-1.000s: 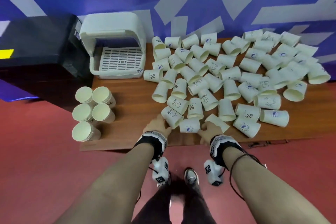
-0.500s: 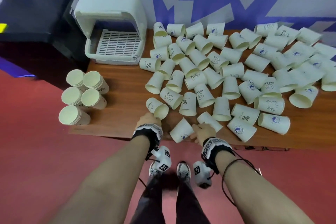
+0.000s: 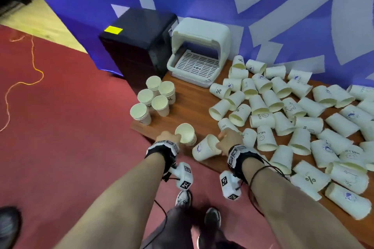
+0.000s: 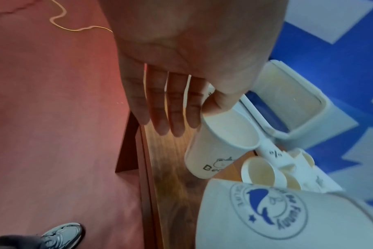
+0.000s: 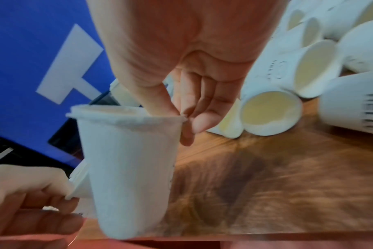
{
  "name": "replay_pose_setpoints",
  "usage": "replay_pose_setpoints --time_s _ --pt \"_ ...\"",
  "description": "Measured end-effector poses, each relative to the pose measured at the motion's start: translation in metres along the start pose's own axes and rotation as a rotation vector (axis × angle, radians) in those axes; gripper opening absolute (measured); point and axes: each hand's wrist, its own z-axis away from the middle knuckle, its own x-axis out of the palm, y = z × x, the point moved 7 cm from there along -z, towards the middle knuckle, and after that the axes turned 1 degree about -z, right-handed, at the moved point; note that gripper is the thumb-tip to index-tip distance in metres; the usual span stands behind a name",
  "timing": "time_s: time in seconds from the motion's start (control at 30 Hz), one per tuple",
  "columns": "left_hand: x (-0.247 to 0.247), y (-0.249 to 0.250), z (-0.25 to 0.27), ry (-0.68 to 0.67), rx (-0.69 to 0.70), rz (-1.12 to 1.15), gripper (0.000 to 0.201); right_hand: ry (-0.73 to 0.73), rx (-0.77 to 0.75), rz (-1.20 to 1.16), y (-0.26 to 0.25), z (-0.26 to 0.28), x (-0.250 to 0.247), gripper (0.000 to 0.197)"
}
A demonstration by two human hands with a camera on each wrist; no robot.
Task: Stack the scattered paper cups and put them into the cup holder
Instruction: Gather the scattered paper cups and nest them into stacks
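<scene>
Paper cups, white and printed, one pinched in each hand above the near left corner of the brown wooden tabletop (image 3: 188, 111).

Left hand (image 3: 168, 137) pinches a bear-print cup (image 3: 186, 134) by its rim, other fingers straight. Right hand (image 3: 230, 137) pinches a dolphin-logo cup (image 3: 204, 148). White plastic cup holder (image 3: 200, 50) sits at the far left corner; five cup stacks (image 3: 155, 99) stand along the left edge.
</scene>
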Motion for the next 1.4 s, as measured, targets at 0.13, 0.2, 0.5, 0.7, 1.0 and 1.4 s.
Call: replay_pose_setpoints --time_s 0.13,0.2,0.5,0.7,1.0,1.4 --pt "-0.020 -0.036 -0.014 -0.019 -0.091 0.204 0.041 -0.041 -0.118 0.049 -0.040 -0.005 0.023 0.023" --pt "-0.018 -0.056 -0.047 -0.006 -0.110 0.332 0.051 -0.048 -0.148 0.073 -0.054 -0.006 0.029 0.024" --pt "-0.089 -0.001 -0.036 -0.014 -0.072 0.754 0.021 0.035 -0.220 0.150 -0.127 -0.030 0.016 0.023" --pt "-0.089 0.000 -0.101 -0.056 -0.055 0.729 0.028 0.103 -0.219 0.116 -0.146 -0.056 0.001 0.023" --pt "-0.078 -0.003 -0.125 -0.064 -0.104 0.725 0.026 0.110 -0.149 0.125 -0.144 -0.080 0.008 0.022" --pt "-0.072 0.010 -0.107 -0.143 -0.197 0.714 0.013 0.077 -0.164 -0.102 -0.195 -0.118 0.008 0.011"
